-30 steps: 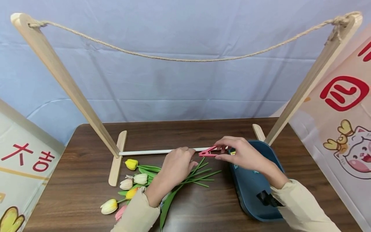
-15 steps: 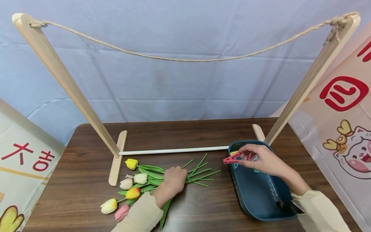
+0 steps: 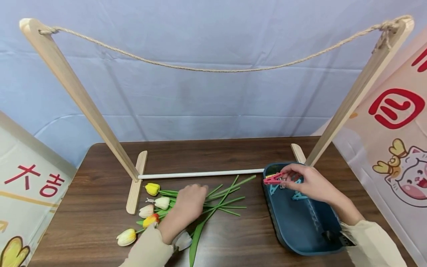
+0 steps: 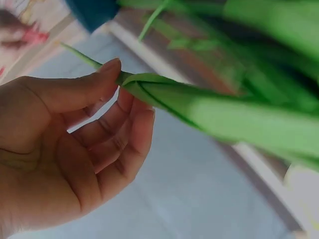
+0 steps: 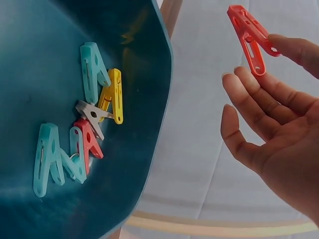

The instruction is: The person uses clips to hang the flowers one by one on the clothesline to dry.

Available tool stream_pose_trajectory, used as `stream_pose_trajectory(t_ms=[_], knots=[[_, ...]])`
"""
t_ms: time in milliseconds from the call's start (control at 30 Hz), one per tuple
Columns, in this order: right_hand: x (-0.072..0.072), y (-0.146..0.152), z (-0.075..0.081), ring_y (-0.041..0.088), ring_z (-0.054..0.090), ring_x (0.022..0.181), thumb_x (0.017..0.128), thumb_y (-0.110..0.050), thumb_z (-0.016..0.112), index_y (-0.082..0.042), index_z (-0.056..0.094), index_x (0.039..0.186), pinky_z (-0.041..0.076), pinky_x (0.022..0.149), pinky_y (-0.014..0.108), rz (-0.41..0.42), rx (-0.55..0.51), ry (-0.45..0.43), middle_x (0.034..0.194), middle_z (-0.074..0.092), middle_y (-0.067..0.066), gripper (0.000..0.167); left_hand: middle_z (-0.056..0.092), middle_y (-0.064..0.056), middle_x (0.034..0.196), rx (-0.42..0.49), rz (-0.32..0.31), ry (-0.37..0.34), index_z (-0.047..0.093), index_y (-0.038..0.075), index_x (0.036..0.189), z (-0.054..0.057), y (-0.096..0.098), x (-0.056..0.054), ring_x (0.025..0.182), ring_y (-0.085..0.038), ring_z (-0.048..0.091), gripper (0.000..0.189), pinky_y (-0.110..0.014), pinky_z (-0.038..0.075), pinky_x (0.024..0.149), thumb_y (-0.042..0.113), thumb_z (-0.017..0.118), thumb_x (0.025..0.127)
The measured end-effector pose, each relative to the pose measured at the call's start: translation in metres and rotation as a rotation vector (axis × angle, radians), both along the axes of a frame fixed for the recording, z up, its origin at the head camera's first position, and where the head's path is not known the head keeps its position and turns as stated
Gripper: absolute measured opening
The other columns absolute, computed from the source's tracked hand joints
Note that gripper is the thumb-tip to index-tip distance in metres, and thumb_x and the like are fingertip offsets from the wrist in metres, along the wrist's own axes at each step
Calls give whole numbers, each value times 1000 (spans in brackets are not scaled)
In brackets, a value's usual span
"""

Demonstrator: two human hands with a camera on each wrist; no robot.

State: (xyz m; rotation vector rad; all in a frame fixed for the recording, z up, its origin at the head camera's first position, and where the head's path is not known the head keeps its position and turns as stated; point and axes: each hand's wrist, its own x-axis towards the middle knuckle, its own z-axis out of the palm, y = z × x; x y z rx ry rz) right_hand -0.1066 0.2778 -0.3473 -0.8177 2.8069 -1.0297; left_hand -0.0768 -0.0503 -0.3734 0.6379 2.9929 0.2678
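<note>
My left hand (image 3: 190, 205) is over the bunch of tulips (image 3: 162, 203) lying on the table. In the left wrist view, its thumb and fingers pinch a green tulip stem (image 4: 164, 94) with a leaf along it; the flower at its end is hard to make out. My right hand (image 3: 313, 185) pinches a red clothespin (image 5: 249, 37) by its handle ends, above the far end of the dark blue basin (image 3: 287, 230). Inside that basin lie several loose clothespins, among them a yellow clothespin (image 5: 117, 94) and a teal clothespin (image 5: 47, 157).
Two wooden posts (image 3: 80, 98) carry a sagging rope (image 3: 213, 70) high above the table. A white rod (image 3: 200, 174) runs low between them, behind the tulips. The wooden table (image 3: 233, 237) shows bare in front, between flowers and basin.
My right hand has carried the red clothespin rightward to the basin. My left hand has come down from near the rod onto the tulips and shifted left, and several stems have moved.
</note>
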Motion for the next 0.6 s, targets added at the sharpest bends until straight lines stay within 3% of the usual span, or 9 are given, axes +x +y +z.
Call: stream_pose_trajectory(t_ms=[133,333,433,600], knots=[[-1,0,3,5,53,65,82,-4,66,-2,61,100,45,55,24,4,-8,-5,77,58,-7,19,60,-7,74,84,37,10,61,8,81,33,-15,-4,64,-24,58,16,-34,46,48,-8,59,81],[-6,-3,10,6,52,64,82,-4,66,-2,61,99,44,54,24,2,-17,27,76,58,-5,18,53,-3,68,237,120,111,55,6,77,72,-33,-13,56,-18,52,13,-29,41,48,1,67,80],[-11,-8,16,7,53,65,82,-5,66,-3,61,100,45,53,24,6,-24,34,78,58,-4,18,51,-3,67,324,156,194,54,5,75,81,-38,-15,54,-18,49,15,-30,40,48,1,68,80],[-21,-23,33,8,53,68,84,-8,65,-3,60,102,44,56,26,12,0,61,80,58,-2,19,54,-7,68,453,183,347,54,2,78,84,-42,-21,56,-21,52,13,-34,42,50,1,67,80]])
